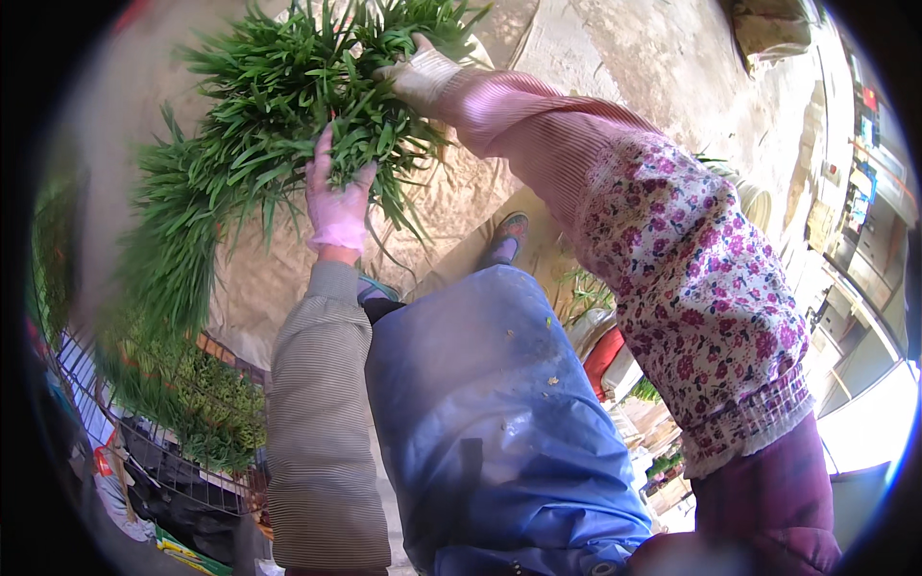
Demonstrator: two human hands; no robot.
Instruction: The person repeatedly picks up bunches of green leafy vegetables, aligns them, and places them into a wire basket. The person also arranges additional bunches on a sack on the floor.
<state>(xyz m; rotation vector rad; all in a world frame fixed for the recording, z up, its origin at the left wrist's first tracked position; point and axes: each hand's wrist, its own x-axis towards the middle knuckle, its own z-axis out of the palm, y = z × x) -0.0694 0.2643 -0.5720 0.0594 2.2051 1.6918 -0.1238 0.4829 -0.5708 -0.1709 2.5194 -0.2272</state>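
A large heap of green leafy stalks, garlic chives by their look (245,122), fills the upper left, lying on a tan cloth sheet (461,187). My left hand (340,198), in a thin pinkish glove, reaches up to the heap's near edge with fingers against the leaves. My right hand (421,72), in a whitish glove, rests at the heap's right side, thumb up and the other fingers partly hidden by leaves. Whether either hand grips any stalks cannot be told. A blue apron (490,403) covers my lap.
A wire basket (166,482) with more greens (209,403) stands at the lower left, near black plastic (148,446). My shoe (513,227) is on the ground beyond the apron. A red item (603,360) lies right of the apron, and a sack (772,32) is at the upper right.
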